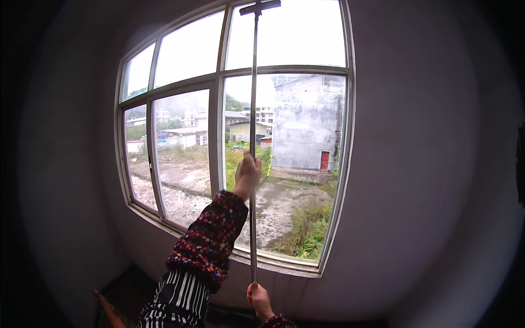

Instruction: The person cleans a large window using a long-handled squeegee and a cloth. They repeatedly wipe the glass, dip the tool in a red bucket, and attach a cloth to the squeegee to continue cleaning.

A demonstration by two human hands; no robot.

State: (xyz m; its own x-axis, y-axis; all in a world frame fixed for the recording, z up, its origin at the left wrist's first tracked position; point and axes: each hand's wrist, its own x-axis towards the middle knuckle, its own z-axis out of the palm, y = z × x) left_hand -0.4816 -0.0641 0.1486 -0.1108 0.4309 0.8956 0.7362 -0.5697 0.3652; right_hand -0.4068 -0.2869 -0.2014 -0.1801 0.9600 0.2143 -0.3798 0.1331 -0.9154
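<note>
My left hand (247, 172) grips the middle of a long metal pole (254, 106), with the arm stretched out in front of the window. Lower down, my right hand (259, 300) is closed around the pole's bottom end. At the top of the pole is a dark, wide squeegee-like head (260, 7), which lies over the upper right window pane (299, 37). The pole stands nearly upright, crossing the lower right pane (295, 197). Whether the head touches the glass is hard to tell.
A pale window frame (217, 123) divides the panes. Plain wall (410, 164) runs along the right side, and a sill (283, 267) borders the bottom. An orange-brown edge of some object (107, 307) rises at lower left. Buildings and grass show outside.
</note>
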